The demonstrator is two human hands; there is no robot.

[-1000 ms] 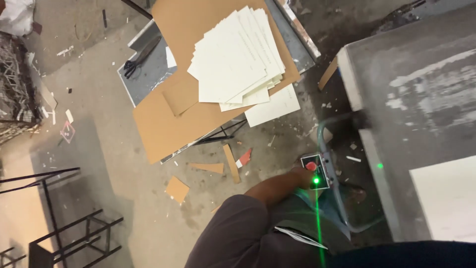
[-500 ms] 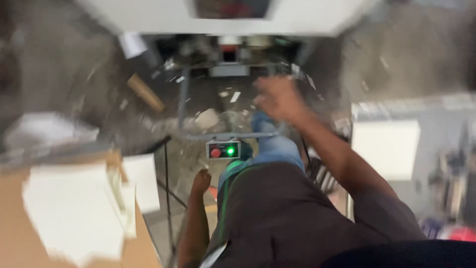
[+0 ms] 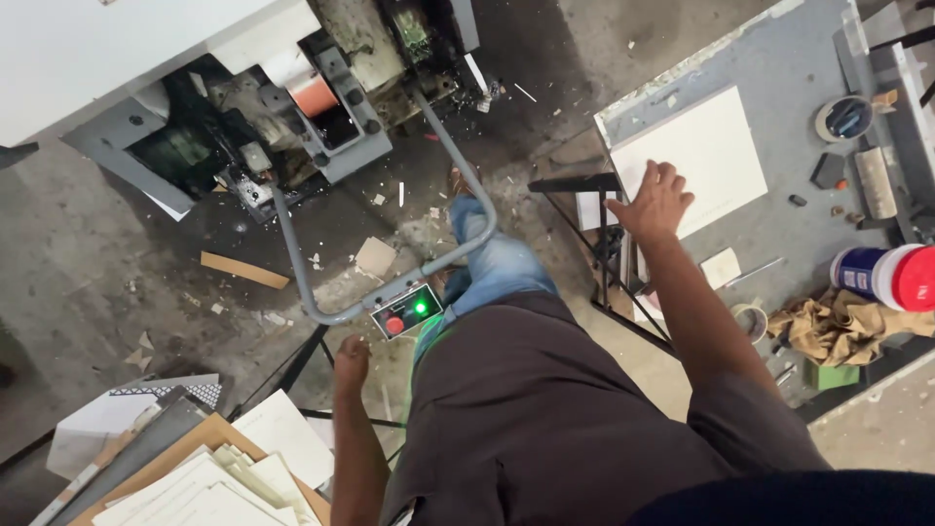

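My right hand (image 3: 654, 202) rests flat with fingers spread on the left edge of a stack of white sheets (image 3: 705, 154) lying on a grey table (image 3: 789, 88). My left hand (image 3: 351, 360) hangs by my side with the fingers curled and nothing in it, just below a small control box (image 3: 405, 312) with a red button and a lit green lamp. The box is fixed to a bent grey metal tube (image 3: 292, 263) that runs to a machine (image 3: 282, 107). My blue-trousered leg (image 3: 492, 268) reaches forward under the tube.
A pile of white sheets on brown cardboard (image 3: 209, 482) lies at lower left. On the grey table stand a roll of tape (image 3: 843, 117), a red-capped can (image 3: 888, 277) and a crumpled brown rag (image 3: 838, 326). Paper scraps and a wood strip (image 3: 245, 271) litter the floor.
The view swung from the cardboard pile round to the machine and the grey table. My right hand moved from the air onto the white sheets; my left hand left the control box and hangs down.
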